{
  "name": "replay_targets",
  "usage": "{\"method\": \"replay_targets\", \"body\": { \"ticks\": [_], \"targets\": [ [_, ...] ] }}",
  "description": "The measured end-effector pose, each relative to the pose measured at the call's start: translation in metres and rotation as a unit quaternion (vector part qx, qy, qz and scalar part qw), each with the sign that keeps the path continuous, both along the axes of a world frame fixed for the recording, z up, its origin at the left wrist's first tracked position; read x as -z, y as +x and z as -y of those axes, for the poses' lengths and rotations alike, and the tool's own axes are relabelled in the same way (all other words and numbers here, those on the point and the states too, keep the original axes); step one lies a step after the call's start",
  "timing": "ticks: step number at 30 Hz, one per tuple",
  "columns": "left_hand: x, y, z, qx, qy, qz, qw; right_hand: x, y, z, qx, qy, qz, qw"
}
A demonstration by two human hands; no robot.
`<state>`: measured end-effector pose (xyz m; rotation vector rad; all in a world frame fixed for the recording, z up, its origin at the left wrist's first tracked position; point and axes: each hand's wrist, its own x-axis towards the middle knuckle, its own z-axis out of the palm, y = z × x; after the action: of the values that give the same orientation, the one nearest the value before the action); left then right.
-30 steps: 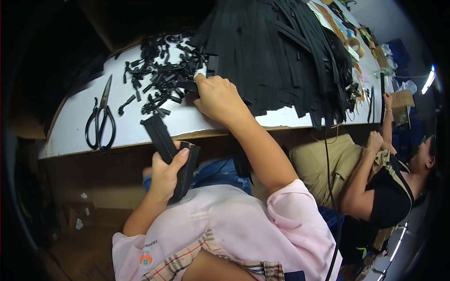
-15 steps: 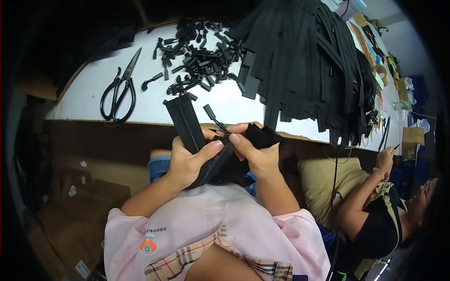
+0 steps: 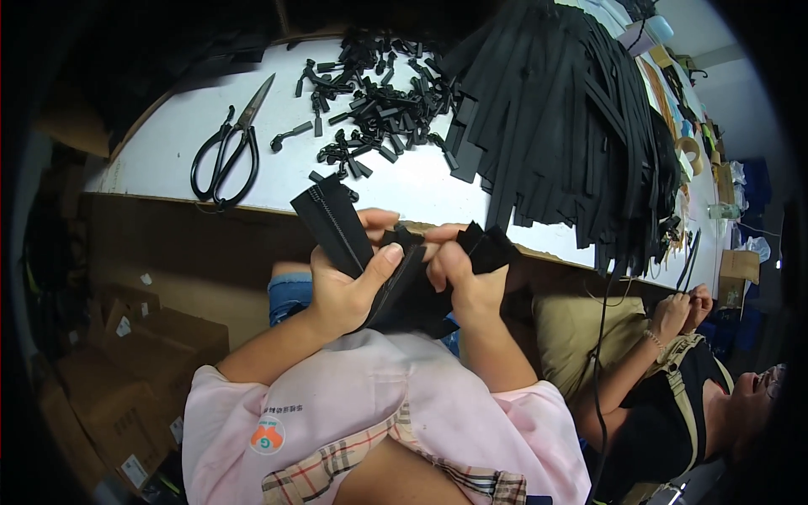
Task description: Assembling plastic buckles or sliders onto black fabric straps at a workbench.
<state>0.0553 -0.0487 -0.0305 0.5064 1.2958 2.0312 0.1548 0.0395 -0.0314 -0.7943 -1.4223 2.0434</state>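
So left hand (image 3: 343,295) and right hand (image 3: 476,288) both pinch black zipper tape (image 3: 333,225), loose zipper sliders (image 3: 394,113) scattered farther off, scissors (image 3: 244,126) left of those

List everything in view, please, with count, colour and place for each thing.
Table: one, white, upper view
Scissors: one pair, black and grey, table's left
Zipper pulls: many, black, heaped mid-table
Zipper strips: many, black, right of the pulls
Held zipper: count unclear, black, centre
Tape roll: at least one, brown, far right
Small clutter: uncounted, mixed colours, far right
Cord: one, black, right of centre
Cardboard boxes: several, brown, lower left
Co-worker: one, black top, right edge
Jeans: one pair, blue, below table
Shirt: one, pink, lower centre
Left grip: one, bare, on the held zipper
Right grip: one, bare, also on the held zipper
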Motion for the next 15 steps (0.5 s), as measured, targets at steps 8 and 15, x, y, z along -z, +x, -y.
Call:
{"method": "replay_targets", "body": {
  "ticks": [8,15],
  "targets": [
    [0.0,-0.02,0.011,0.173,-0.008,0.131,0.976,0.0,-0.002,0.004,-0.101,-0.203,-0.068,0.972],
    [0.01,-0.025,0.012,0.201,-0.029,0.104,0.974,-0.002,0.0,0.003,-0.121,-0.276,-0.034,0.953]
  ]
}}
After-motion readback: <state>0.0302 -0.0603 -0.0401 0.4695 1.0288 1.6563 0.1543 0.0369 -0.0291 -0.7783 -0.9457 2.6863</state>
